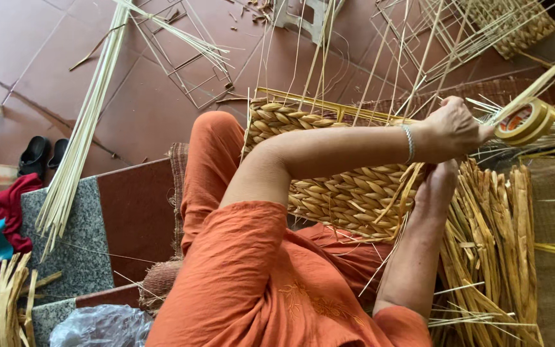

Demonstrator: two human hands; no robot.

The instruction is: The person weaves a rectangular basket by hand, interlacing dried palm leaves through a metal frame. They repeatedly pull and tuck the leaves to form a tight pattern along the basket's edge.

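1. A half-woven basket (348, 186) of braided straw is rested on the lap, against the orange trousers (213, 167), with thin reed stakes (303, 58) rising from its rim.
2. The left hand (454, 128) is held over the basket's far end, fingers closed round a pale strip (541, 80) that runs up to the right; a bracelet (408, 142) is worn at the wrist.
3. The right hand (437, 189) is pressed flat against the basket's side, fingers straight; whether anything is gripped cannot be told.
4. A tape roll (525, 122) is seen just beside the left hand.
5. A bundle of dried straw (496, 238) lies just beside the right hand.
6. A sheaf of pale reeds (78, 141) is laid on the tiled floor (149, 109), well apart.
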